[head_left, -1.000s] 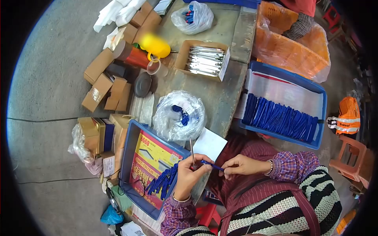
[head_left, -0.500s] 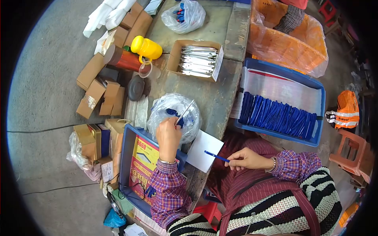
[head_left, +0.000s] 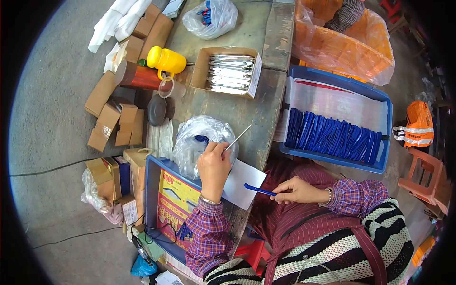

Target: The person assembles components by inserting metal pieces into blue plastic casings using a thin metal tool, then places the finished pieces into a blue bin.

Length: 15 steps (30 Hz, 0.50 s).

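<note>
My left hand (head_left: 213, 168) is closed around a thin silver rod (head_left: 242, 133), which slants up to the right from the fingertips; its lower end is hidden. It is over the near side of a clear plastic bag (head_left: 186, 153) with small dark blue parts (head_left: 201, 138) inside. My right hand (head_left: 300, 190) pinches one end of a blue pen (head_left: 258, 189) above my lap. The pen points left, with its far end over a white sheet (head_left: 246, 179) at the table's edge. A tray (head_left: 153, 199) with a red and yellow printed sheet lies beside my left forearm.
Right of the table, a blue tray (head_left: 387, 137) holds many blue pens (head_left: 332, 137). On the table (head_left: 259, 107) stand a carton (head_left: 199, 71) of silver strips, a bag of red and blue pieces (head_left: 213, 21) and a yellow bottle (head_left: 167, 61). Beyond is an orange crate (head_left: 344, 52) with another person's arm.
My left hand has moved slightly right and toward me, drawing the silver rod away from the bag's middle. The rod now leans further right. My right hand still holds the blue pen, which has turned slightly.
</note>
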Each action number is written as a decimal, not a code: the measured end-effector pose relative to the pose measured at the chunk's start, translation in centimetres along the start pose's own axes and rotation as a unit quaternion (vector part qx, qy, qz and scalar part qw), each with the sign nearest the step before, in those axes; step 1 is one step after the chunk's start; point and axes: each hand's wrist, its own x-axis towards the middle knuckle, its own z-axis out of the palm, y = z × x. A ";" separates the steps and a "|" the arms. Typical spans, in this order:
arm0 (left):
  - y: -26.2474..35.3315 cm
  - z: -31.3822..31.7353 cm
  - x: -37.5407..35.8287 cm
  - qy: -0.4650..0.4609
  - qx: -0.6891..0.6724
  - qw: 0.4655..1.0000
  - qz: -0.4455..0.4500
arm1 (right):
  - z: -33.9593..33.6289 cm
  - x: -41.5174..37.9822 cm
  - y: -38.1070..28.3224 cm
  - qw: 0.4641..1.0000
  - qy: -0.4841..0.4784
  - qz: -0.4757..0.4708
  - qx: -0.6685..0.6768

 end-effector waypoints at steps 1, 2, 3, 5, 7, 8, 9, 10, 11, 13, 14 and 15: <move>0.2 0.1 0.0 -0.001 -0.002 1.000 0.001 | 0.0 -0.1 0.1 1.000 0.002 0.002 0.000; 0.3 0.1 0.1 -0.012 0.012 1.000 0.002 | -0.1 -0.1 0.2 1.000 0.007 -0.001 -0.008; 0.3 0.0 0.1 -0.022 0.027 0.999 0.003 | -0.1 -0.1 0.3 1.000 0.009 -0.003 -0.015; 0.3 0.2 0.2 -0.026 0.032 0.999 0.006 | 0.0 0.0 0.2 1.000 0.007 0.004 -0.017; 0.6 0.5 0.2 -0.029 0.044 0.998 0.017 | 0.0 0.0 0.2 1.000 0.004 0.012 -0.018; 0.6 0.7 0.3 -0.029 0.045 0.998 0.014 | 0.0 0.0 0.1 1.000 0.000 0.023 -0.014; 0.6 0.8 0.4 -0.042 0.055 0.997 0.018 | 0.0 -0.1 0.1 0.999 -0.003 0.035 -0.009; 0.7 1.0 0.4 -0.055 0.064 0.996 0.023 | -0.1 -0.1 0.0 0.999 -0.004 0.036 -0.009; 0.7 1.0 0.4 -0.058 0.063 0.996 0.021 | -0.1 -0.1 0.0 0.998 -0.013 0.056 0.016; 0.6 1.1 0.3 -0.052 0.053 0.997 0.022 | -0.3 -0.2 0.0 0.996 -0.020 0.076 0.041; 0.6 1.1 0.3 -0.046 0.044 0.998 0.024 | -0.4 -0.2 0.1 0.993 -0.030 0.092 0.071; 0.6 1.1 0.3 -0.048 0.044 0.998 0.024 | -0.4 -0.2 0.2 0.988 -0.040 0.106 0.102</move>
